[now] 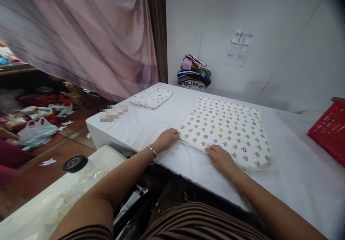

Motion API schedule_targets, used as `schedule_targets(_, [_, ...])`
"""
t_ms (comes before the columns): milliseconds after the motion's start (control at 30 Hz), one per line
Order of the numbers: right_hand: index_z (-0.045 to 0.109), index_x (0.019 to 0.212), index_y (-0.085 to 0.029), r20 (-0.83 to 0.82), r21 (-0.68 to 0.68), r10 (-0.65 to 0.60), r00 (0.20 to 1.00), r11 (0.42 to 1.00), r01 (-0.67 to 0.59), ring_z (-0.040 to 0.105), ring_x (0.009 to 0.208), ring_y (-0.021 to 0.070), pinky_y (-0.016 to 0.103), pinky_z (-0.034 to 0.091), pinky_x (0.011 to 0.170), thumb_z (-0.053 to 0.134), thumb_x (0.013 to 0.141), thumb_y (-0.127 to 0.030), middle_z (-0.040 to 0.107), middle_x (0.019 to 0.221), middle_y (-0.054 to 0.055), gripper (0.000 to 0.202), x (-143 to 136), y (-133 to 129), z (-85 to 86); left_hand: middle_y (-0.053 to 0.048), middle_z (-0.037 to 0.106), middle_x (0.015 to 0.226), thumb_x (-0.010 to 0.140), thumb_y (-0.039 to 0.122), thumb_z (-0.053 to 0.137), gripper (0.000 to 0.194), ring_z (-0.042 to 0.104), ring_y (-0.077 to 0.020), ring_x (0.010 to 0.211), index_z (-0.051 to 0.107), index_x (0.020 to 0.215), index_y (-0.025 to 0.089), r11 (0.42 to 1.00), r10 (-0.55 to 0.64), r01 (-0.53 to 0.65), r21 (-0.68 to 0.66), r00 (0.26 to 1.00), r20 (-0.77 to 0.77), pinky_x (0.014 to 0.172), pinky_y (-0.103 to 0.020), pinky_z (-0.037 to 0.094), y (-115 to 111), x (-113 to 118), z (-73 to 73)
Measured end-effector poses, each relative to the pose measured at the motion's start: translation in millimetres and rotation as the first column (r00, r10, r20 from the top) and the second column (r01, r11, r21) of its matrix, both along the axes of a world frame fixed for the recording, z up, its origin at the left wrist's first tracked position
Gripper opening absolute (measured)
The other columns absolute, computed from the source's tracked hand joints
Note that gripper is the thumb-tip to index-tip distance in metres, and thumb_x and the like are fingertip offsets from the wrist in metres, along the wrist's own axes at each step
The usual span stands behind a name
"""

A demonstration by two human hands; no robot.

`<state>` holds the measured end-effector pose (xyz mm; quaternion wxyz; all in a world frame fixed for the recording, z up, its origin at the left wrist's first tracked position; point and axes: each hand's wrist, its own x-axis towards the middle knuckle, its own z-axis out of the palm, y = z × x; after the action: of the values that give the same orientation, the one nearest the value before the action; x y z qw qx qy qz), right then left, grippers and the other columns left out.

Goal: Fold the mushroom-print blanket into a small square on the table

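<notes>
A folded white printed cloth [225,130], with rows of small grey shapes and a few coloured ones, lies flat on the white-covered table [291,175]. My left hand [168,139] pinches its near left corner, and a bracelet circles that wrist. Further right, my right hand [219,158] has its fingers closed on the near edge of the same cloth; the fingertips are partly hidden. Several layers show along this edge. A smaller folded white cloth [152,98] with a fine print lies apart, at the table's far left.
A pile of folded fabrics [194,73] stands at the back against the wall. At the right edge is a red plastic basket [329,128]. A pale side table [88,182] with a round black object [75,163] is at left, below a pink curtain [121,35].
</notes>
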<state>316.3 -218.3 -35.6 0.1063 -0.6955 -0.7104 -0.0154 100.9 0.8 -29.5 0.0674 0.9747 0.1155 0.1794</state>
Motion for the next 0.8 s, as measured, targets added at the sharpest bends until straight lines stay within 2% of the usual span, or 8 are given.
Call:
schedule_targets(233, [0.061, 0.108, -0.018, 0.0, 0.005, 0.005, 1.0, 1.0, -0.005, 0.051, 0.092, 0.0205, 0.03, 0.042, 0.075, 0.037, 0.088, -0.009, 0.058, 0.101, 0.01, 0.032, 1.5, 0.2, -1.6, -0.004, 0.06, 0.099, 0.094, 0.026, 0.038, 0.028, 0.053, -0.0162, 0.094, 0.066, 0.088, 0.021, 0.999, 0.021, -0.021, 0.025, 1.0, -0.011, 0.077, -0.027, 0.043, -1.8, -8.5, -0.6])
schedule_targets(433, [0.062, 0.108, -0.018, 0.005, 0.01, -0.004, 1.0, 1.0, 0.004, 0.051, 0.09, 0.0205, 0.03, 0.042, 0.074, 0.036, 0.089, -0.011, 0.058, 0.101, 0.01, 0.033, -0.4, 0.0, 1.0, -0.005, 0.06, 0.104, 0.093, 0.029, 0.04, 0.026, 0.054, -0.0166, 0.095, 0.065, 0.098, 0.023, 0.999, 0.006, -0.004, 0.05, 0.999, -0.052, 0.079, -0.028, 0.043, 1.6, -13.6, -6.1])
schedule_targets(600, [0.061, 0.107, -0.017, 0.009, -0.025, -0.013, 1.0, 1.0, 0.013, 0.051, 0.09, 0.0213, 0.03, 0.042, 0.074, 0.036, 0.088, -0.01, 0.058, 0.1, 0.01, 0.032, -1.1, 0.5, 2.6, -0.005, 0.059, 0.109, 0.092, 0.028, 0.042, 0.023, 0.056, -0.0165, 0.097, 0.06, 0.105, 0.022, 0.998, -0.017, 0.021, 0.053, 0.997, -0.077, 0.08, -0.027, 0.043, 4.1, -14.9, -5.3])
schedule_targets(800, [0.06, 0.109, -0.018, 0.005, -0.034, -0.009, 1.0, 0.999, 0.009, 0.051, 0.092, 0.0208, 0.03, 0.042, 0.075, 0.036, 0.088, -0.009, 0.058, 0.101, 0.01, 0.034, 0.3, 1.4, 1.7, -0.004, 0.061, 0.104, 0.094, 0.025, 0.035, 0.025, 0.056, -0.0156, 0.093, 0.058, 0.102, 0.021, 0.995, -0.014, 0.025, 0.095, 0.994, -0.107, 0.078, -0.026, 0.042, 6.1, -12.2, -3.7])
